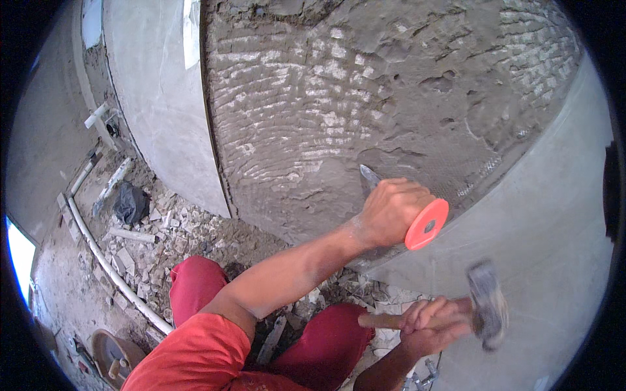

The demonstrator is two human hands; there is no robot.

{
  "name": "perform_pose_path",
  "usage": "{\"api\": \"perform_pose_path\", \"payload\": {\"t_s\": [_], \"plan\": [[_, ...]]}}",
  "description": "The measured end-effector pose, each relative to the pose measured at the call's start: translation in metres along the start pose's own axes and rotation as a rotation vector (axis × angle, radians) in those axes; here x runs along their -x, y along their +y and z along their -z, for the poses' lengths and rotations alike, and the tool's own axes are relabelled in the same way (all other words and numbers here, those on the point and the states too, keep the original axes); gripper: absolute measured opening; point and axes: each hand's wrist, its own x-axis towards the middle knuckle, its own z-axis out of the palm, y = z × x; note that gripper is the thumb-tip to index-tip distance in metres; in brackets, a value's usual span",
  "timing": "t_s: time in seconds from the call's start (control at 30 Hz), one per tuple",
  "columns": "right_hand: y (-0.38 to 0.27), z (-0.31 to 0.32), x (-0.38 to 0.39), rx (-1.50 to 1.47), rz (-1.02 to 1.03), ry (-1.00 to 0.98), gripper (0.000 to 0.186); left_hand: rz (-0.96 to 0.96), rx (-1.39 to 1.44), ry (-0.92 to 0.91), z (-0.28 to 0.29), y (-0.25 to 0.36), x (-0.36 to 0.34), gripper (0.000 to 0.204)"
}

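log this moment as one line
left hand: grips chisel | right hand: grips hammer, apart from chisel | chisel tip: at rough wall

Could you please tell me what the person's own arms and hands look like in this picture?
The left grip is a bare hand without a glove; the right grip is bare too. No watch or band shows on either wrist. The left forearm is bare below a plain, short red sleeve. The right forearm is also bare, with no sleeve in view.
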Motion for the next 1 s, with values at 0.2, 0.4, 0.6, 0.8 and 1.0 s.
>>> {"api": "perform_pose_path", "payload": {"t_s": [0.2,0.4,0.6,0.8,1.0], "plan": [[0.001,-0.004,-0.022,0.518,-0.237,-0.119,0.043,0.037,-0.071,-0.100,0.002,-0.001,0.000,0.013],[0.007,-0.013,-0.007,-0.326,-0.009,0.275,0.053,0.012,-0.084,-0.057,-0.006,0.001,0.000,0.013],[0.005,-0.004,-0.013,0.301,-0.297,0.246,0.053,0.035,-0.125,-0.141,-0.002,-0.003,0.001,0.012],[0.020,-0.008,-0.012,0.187,-0.058,0.096,0.050,0.035,-0.123,-0.111,-0.007,-0.001,0.000,0.011],[0.000,-0.018,-0.014,0.004,-0.198,0.219,0.050,0.004,-0.162,-0.150,-0.004,-0.007,0.007,0.018]]}}
